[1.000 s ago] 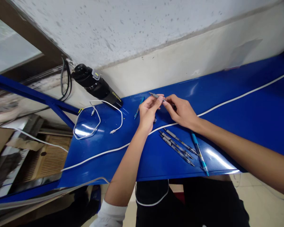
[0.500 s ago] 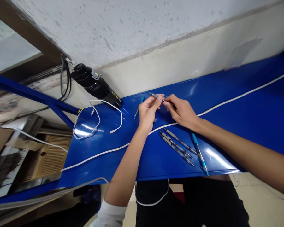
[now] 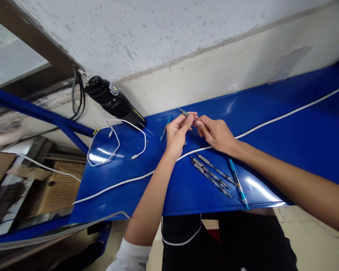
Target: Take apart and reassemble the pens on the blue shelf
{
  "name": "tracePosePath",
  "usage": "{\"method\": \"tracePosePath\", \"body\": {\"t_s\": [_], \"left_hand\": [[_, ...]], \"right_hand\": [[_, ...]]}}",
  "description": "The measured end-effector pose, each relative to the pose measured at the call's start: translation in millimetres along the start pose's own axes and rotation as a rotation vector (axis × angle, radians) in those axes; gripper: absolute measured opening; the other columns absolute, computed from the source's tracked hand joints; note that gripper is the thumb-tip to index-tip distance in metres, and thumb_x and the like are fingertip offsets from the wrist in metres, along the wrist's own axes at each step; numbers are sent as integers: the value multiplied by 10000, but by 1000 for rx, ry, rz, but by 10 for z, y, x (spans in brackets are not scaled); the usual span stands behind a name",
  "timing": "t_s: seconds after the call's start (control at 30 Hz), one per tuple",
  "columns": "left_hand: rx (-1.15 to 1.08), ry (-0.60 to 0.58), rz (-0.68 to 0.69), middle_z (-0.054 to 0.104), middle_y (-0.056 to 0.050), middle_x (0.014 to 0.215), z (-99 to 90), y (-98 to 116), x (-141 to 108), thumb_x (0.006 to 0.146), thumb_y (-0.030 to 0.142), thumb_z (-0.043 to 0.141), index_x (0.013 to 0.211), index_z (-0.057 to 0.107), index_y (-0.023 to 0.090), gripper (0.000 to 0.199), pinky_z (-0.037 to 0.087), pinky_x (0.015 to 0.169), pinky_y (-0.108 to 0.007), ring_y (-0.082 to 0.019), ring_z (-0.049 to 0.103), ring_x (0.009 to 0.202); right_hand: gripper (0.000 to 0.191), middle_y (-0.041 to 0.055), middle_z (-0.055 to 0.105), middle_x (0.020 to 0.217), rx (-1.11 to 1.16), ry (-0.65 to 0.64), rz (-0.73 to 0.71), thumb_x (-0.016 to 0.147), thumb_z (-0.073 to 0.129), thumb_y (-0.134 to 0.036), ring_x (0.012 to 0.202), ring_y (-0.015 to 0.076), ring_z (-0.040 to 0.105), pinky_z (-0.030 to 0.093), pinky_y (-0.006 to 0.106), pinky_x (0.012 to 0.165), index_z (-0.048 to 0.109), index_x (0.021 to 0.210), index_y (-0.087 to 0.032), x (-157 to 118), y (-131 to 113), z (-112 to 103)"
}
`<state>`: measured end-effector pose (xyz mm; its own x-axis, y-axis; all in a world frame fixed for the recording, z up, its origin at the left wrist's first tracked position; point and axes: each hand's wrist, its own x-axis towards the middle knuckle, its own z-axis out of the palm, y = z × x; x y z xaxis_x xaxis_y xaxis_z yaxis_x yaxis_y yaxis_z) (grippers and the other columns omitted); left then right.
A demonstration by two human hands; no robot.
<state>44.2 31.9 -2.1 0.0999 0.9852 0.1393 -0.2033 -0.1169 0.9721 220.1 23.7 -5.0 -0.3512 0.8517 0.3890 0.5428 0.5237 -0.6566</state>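
Note:
Between thumb and fingers, my left hand (image 3: 177,135) grips a grey and black pen (image 3: 185,113), whose tip end points up and left. My right hand (image 3: 214,131) is closed in a pinch at the pen's other end, partly hidden by the fingers. Three grey-gripped pens (image 3: 210,174) lie side by side on the blue table (image 3: 124,199), below my right hand. A teal pen (image 3: 238,182) lies just right of them. Another teal pen (image 3: 165,128) rests left of my left hand.
A black bottle (image 3: 118,105) stands against the wall at the back left. Near it lies a looped white cable (image 3: 118,141). A long white cable (image 3: 282,117) crosses the table and passes under my left wrist. A wooden slatted piece (image 3: 59,184) is at the left.
The held pen has shifted and tilted slightly between my hands. My right fingers have curled a little differently. The dark shape on the floor at lower left has moved.

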Motion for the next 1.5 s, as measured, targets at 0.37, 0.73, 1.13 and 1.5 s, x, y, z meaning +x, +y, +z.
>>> {"method": "tracePosePath", "body": {"t_s": [0.37,0.73,1.13,1.5], "left_hand": [[-156,112,-6,760,-36,990,3,21,13,915,475,842,1190,796,262,351,525,750,-255,-142,682,837],[-112,75,-23,721,-59,981,-24,101,-11,978,527,725,1265,787,263,394,523,719,-278,-165,655,838],[-100,-2,-23,725,-45,932,-1,120,-42,1008,514,681,1197,810,279,329,531,722,-290,-154,628,766],[-96,-13,-21,697,-45,894,14,131,-46,1006,518,685,1162,822,282,314,517,706,-290,-150,601,738]], "right_hand": [[429,35,728,970,91,18,-103,1063,606,-492,695,193,665,448,301,617,450,1365,-230,-47,-17,71],[519,116,684,1330,7,-180,-387,1022,668,-406,795,154,665,514,262,612,553,1500,-239,-75,-49,3],[339,79,747,1106,25,-138,-467,1081,637,-364,820,166,681,493,270,679,647,1381,-207,-72,-7,49],[332,82,756,1075,-20,-126,-479,1062,652,-384,800,172,676,484,276,645,663,1338,-200,-78,-2,43]]}}
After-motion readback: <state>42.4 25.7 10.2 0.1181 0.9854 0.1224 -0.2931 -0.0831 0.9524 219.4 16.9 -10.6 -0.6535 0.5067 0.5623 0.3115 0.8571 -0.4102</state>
